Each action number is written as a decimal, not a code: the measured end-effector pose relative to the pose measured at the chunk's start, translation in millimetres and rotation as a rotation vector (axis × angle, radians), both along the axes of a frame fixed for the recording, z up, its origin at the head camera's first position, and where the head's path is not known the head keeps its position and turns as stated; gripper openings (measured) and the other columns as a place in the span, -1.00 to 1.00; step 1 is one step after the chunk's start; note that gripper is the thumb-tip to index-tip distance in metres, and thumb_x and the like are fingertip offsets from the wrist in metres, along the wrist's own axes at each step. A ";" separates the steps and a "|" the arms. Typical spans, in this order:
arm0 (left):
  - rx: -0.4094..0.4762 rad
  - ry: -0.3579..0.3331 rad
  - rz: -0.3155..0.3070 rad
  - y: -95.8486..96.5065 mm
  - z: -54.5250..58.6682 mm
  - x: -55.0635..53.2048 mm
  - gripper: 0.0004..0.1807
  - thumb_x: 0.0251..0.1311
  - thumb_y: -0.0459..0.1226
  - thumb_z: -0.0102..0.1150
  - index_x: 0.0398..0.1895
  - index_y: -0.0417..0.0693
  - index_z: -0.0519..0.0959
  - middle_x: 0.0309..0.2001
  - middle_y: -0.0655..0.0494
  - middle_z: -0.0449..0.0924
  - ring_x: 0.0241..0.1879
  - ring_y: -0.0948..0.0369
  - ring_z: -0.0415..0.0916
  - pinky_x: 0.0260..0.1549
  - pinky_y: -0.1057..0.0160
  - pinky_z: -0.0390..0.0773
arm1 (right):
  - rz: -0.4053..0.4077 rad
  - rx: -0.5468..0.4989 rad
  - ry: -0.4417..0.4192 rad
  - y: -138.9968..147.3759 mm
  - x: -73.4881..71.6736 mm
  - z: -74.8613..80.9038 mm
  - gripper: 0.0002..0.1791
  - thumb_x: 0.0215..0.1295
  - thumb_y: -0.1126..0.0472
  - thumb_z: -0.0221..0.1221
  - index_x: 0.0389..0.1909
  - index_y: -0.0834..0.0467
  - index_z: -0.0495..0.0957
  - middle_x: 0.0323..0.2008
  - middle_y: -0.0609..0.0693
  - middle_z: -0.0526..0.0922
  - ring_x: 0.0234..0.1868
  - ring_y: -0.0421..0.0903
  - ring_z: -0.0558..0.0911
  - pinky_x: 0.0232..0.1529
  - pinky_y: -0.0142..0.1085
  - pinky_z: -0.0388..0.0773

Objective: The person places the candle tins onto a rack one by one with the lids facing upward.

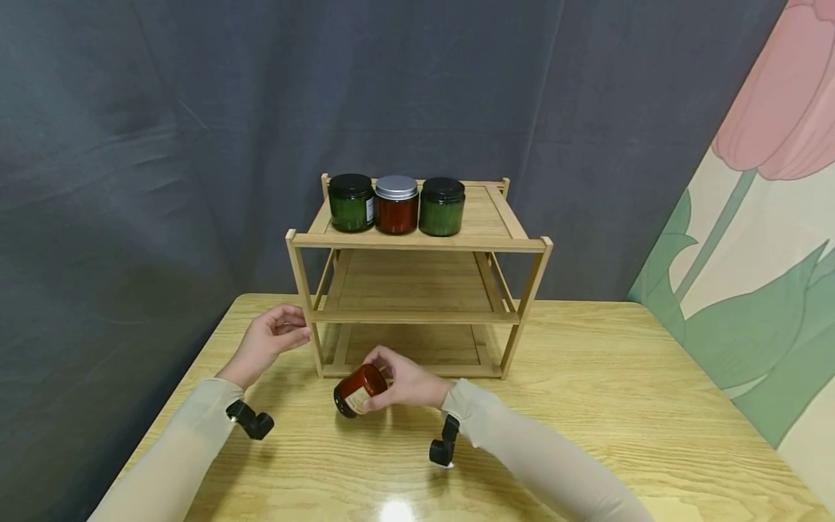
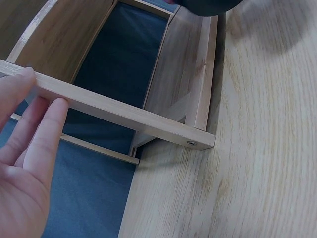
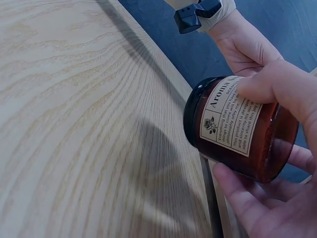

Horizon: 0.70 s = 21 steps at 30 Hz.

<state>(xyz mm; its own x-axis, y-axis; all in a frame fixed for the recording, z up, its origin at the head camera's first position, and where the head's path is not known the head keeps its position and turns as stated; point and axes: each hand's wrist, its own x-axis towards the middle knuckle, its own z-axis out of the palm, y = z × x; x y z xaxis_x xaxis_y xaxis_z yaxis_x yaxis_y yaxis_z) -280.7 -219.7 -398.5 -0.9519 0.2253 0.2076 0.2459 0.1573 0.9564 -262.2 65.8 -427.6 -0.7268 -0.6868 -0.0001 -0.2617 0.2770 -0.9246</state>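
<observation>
My right hand [image 1: 407, 380] grips an amber jar [image 1: 365, 384] in front of the rack. The jar is tipped over, its black lid [image 3: 194, 111] pointing down and left in the head view and its base up toward my palm. A cream label with a rose and printed text faces the right wrist camera, my thumb lying on its edge. At the front left post [image 2: 114, 106] of a wooden three-tier rack [image 1: 417, 317], my left hand [image 1: 270, 341] pinches the wood between thumb and fingertips.
Along the rack's top shelf stand a green jar [image 1: 351, 206] with a black lid, an amber jar [image 1: 396, 210] with a silver lid and another green jar [image 1: 442, 210]. The rack is on a wooden table [image 1: 587, 406], with a dark curtain [image 1: 417, 87] behind.
</observation>
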 end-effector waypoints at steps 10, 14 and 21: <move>-0.019 0.007 0.004 0.1 -0.2 -0.4 -0.56 0.25 -0.31 0.25 0.11 -0.33 0.39 -0.11 0.05 0.57 -0.17 0.34 0.62 -0.10 0.35 0.67 | -0.005 -0.031 -0.030 0.9 0.7 0.3 -0.36 -0.02 0.37 0.39 0.06 0.12 0.28 -0.01 0.07 0.47 -0.09 -0.08 0.59 -0.11 -0.28 0.66; -0.016 0.005 0.004 0.2 -0.3 -0.2 -0.56 0.25 -0.30 0.25 0.11 -0.33 0.39 -0.12 0.08 0.57 -0.17 0.33 0.62 -0.11 0.35 0.67 | -0.005 -0.013 -0.032 0.9 2.6 2.2 -0.35 0.00 0.34 0.38 0.12 0.09 0.32 0.02 0.04 0.46 -0.08 -0.07 0.60 -0.10 -0.28 0.64; -0.013 0.004 0.002 0.4 -0.1 -0.2 -0.56 0.25 -0.30 0.25 0.10 -0.33 0.40 -0.13 0.09 0.57 -0.17 0.34 0.62 -0.11 0.35 0.67 | -0.022 0.012 -0.008 1.7 1.6 2.5 -0.40 -0.02 0.29 0.42 0.07 0.06 0.40 -0.03 0.01 0.50 -0.13 -0.12 0.59 -0.13 -0.32 0.63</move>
